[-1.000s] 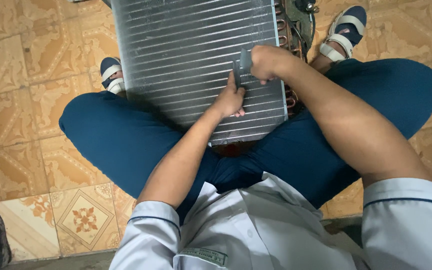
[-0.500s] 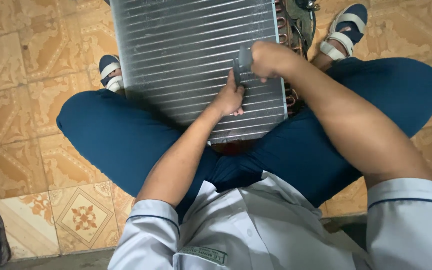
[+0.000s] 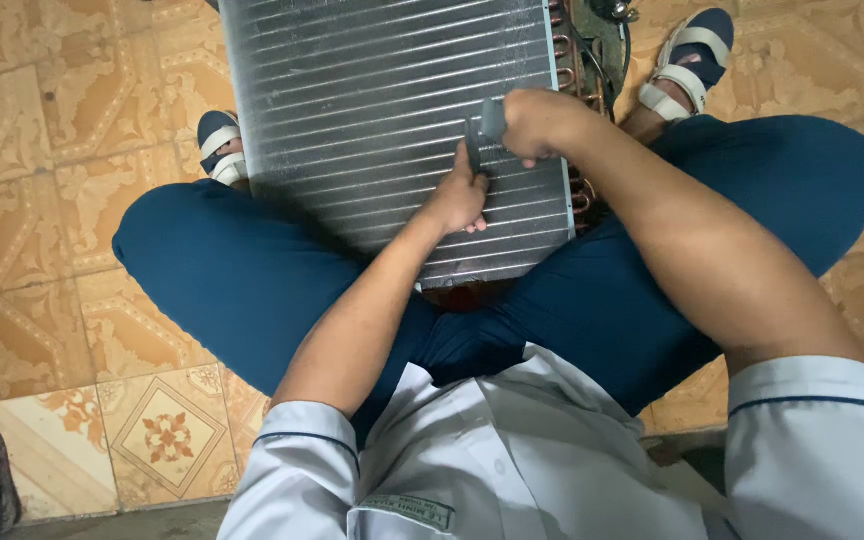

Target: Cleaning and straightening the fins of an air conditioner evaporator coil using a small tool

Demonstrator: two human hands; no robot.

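Silver-finned coil panel (image 3: 382, 120) leans between my knees on the tiled floor (image 3: 42, 160), my left hand (image 3: 459, 200) pressed flat against its fins while my right hand (image 3: 535, 125) clamps a small grey comb-like tool (image 3: 482, 135), so I judge I'm mid-stroke, needing steady, even pressure along the fins.

The scene is lit evenly by soft, diffuse light that seems to fall from above. A muted sheen is carried along the ridges of the finned metal panel (image 3: 382, 110), brightest toward its far edge, without harsh glare. Soft shadow is cast between the trouser legs (image 3: 252, 280) at the near end of the panel. The tiled floor (image 3: 62, 200) is rendered in warm, moderate brightness. Focus is held across the centre; the near shirt (image 3: 512, 460) is slightly softened, and mild wide-angle stretching is seen at the edges.
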